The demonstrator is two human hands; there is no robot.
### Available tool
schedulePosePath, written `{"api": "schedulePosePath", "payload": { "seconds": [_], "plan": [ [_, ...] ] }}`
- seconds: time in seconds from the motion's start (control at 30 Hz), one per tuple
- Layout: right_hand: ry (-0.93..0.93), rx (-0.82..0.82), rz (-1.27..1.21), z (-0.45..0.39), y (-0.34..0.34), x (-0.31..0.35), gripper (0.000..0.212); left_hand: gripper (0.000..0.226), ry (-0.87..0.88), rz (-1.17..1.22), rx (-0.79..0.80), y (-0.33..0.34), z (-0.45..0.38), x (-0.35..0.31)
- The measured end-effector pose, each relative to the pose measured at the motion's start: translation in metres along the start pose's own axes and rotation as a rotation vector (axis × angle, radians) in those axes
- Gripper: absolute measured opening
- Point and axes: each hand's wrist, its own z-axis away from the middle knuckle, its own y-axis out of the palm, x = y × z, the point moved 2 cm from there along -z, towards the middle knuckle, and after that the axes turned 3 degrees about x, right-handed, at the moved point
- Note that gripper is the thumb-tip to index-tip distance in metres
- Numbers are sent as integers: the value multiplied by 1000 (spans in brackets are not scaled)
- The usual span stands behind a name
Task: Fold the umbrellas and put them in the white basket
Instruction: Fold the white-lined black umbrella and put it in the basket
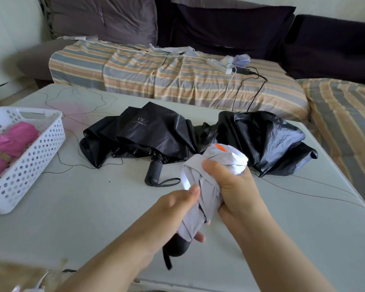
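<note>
Both hands grip white umbrella [207, 186], handle toward viewer.

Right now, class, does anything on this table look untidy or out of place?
Yes. The black fabric umbrella sprawls unfolded across the pale table, its canopy crumpled and loose. Thin dark threads trail over the tabletop. The pink umbrella lies folded in the white perforated plastic basket.
</note>
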Motion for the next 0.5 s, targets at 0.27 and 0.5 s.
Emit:
{"api": "schedulePosePath", "payload": {
  "seconds": [0.27,0.5],
  "plan": [
    [51,-10,144,-1,-2,2,43,49,258,-430,-377,0,3,1],
    [115,-212,73,-2,-5,-6,22,43,419,-836,-513,10,4,4]
  ]
}}
